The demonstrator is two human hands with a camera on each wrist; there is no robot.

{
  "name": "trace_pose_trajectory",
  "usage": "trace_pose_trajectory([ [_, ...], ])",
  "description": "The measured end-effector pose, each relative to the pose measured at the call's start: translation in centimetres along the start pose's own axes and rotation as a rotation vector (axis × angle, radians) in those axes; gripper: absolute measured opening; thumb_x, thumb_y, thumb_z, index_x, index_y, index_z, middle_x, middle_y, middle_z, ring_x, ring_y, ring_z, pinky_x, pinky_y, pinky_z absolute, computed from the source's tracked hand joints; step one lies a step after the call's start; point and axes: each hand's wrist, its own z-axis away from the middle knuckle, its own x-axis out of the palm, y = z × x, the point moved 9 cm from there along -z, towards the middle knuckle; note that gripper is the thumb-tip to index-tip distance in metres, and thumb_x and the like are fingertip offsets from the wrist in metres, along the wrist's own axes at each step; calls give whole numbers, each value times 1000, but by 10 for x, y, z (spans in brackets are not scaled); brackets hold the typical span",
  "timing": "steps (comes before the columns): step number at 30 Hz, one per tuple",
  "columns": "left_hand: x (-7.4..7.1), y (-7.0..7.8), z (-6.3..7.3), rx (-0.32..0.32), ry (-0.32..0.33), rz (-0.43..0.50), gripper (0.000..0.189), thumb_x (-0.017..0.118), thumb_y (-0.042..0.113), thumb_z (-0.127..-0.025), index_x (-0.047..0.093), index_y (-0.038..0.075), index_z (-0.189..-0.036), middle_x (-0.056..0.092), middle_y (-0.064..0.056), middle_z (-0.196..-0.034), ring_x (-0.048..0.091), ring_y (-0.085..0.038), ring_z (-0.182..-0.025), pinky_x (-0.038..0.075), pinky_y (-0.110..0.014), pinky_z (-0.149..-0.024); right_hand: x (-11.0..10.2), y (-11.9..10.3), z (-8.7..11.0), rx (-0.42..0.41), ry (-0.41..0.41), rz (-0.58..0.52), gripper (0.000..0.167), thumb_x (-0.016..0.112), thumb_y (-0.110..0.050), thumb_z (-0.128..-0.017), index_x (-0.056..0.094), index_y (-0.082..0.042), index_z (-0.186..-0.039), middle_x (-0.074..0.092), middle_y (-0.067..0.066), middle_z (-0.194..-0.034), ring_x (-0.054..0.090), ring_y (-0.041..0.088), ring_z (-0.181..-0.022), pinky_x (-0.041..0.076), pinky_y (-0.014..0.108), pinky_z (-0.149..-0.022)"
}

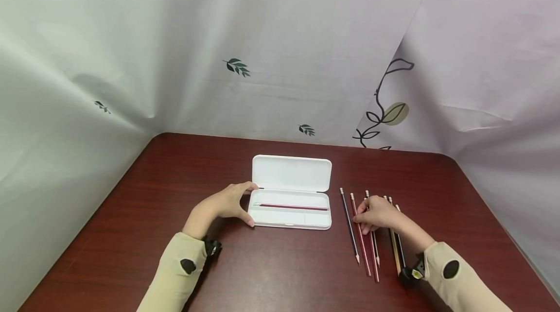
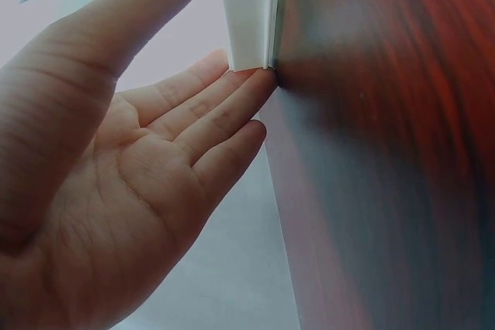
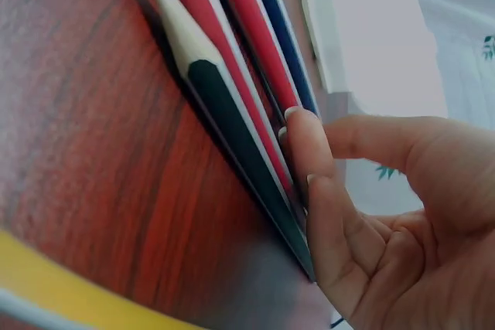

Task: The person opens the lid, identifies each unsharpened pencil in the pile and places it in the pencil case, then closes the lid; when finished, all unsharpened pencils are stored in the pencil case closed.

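A white pencil case [image 1: 273,217] lies with its lid raised, one red pencil [image 1: 293,206] inside. My left hand [image 1: 227,202] holds the case's left end, thumb at the front corner and forefinger by the hinge. In the left wrist view, several fingers [image 2: 224,117] reach straight to the case end. To the right of the case, my right hand [image 1: 378,212] pinches a red pencil [image 1: 363,250] with thumb and fingertips; its lower part lies along the table. A dark blue pencil [image 1: 349,224] lies left of it, a second red pencil [image 1: 375,263] to its right.
A black pencil [image 3: 232,121] lies beside the red ones. More pencils, among them a yellow one [image 1: 395,253], lie under my right wrist. The brown table [image 1: 280,268] ends at a pale cloth wall [image 1: 280,98] with leaf prints.
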Motion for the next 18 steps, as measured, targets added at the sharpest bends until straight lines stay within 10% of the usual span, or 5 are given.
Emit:
trace_pose_trajectory([
  [12, 1, 1, -2, -13, -19, -20, 86, 90, 28, -55, 48, 3, -126, 56, -18, -126, 52, -29, -120, 39, -45, -100, -16, 2, 1, -7, -8, -73, 21, 54, -14, -87, 56, 3, -99, 65, 4, -63, 64, 17, -55, 51, 30, -52],
  [18, 1, -1, -2, -20, -24, -11, 88, 90, 29, -56, 46, 2, -128, 56, -18, -128, 51, -29, -122, 37, -45, -102, -46, -25, -6, -140, 55, -117, 28, 50, -9, -86, 52, 10, -107, 64, 4, -66, 62, 15, -56, 50, 29, -51],
])
